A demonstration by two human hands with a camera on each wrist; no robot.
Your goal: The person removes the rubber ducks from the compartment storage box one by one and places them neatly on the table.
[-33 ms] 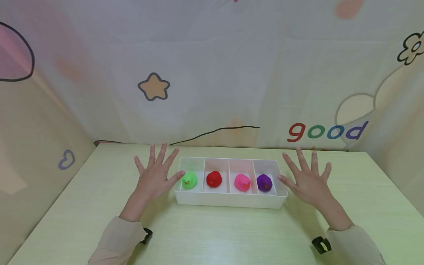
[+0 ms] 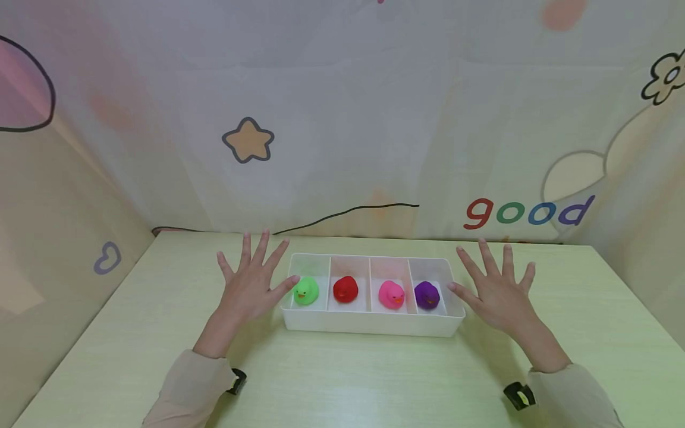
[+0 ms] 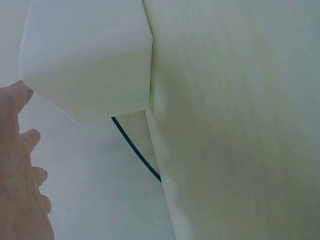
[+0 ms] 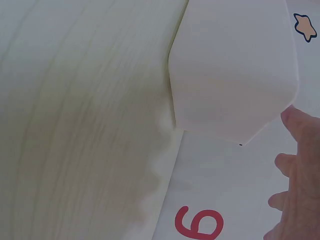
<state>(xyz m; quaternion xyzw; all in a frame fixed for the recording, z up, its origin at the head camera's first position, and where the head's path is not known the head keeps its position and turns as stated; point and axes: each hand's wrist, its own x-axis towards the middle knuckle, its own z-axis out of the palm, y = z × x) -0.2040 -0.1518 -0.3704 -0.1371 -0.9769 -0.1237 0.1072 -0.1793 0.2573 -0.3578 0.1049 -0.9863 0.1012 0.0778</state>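
A white divided box (image 2: 369, 324) stands on the table, with one small duck in each compartment. From left to right they are a green duck (image 2: 306, 291), a red duck (image 2: 345, 289), a pink duck (image 2: 392, 295) and a purple duck (image 2: 427, 295). My left hand (image 2: 248, 288) is spread beside the box's left end, its thumb tip over the rim near the green duck. At the right end my right hand (image 2: 500, 294) is spread too, thumb tip near the rim by the purple duck. Both hands hold nothing. Each wrist view shows the box's outer wall near the thumb.
The box rests on a pale wooden table (image 2: 353, 380). A printed cloth (image 2: 342, 119) hangs along the table's back edge and down both sides. Dark straps (image 2: 519, 396) show at the sleeve cuffs.
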